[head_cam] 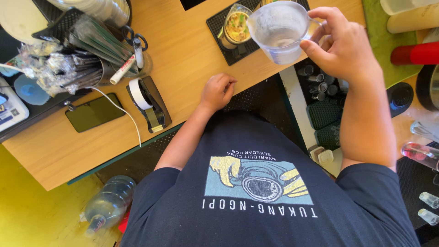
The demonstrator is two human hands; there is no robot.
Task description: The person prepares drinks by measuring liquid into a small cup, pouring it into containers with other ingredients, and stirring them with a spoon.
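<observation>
My right hand (344,48) holds a clear plastic measuring jug (280,29) by its handle, lifted above the wooden counter (183,59) with a little clear liquid in it. Just left of the jug a filled plastic cup (235,26) with a yellowish drink stands on a black rubber mat (218,22). My left hand (217,91) rests on the counter's near edge with its fingers curled in, holding nothing.
A tape dispenser (148,103), a dark phone (91,113) with a white cable and a holder of wrapped straws (68,64) sit at the left. A water bottle (107,206) lies on the yellow floor. Small bottles (318,82) stand below the counter at right.
</observation>
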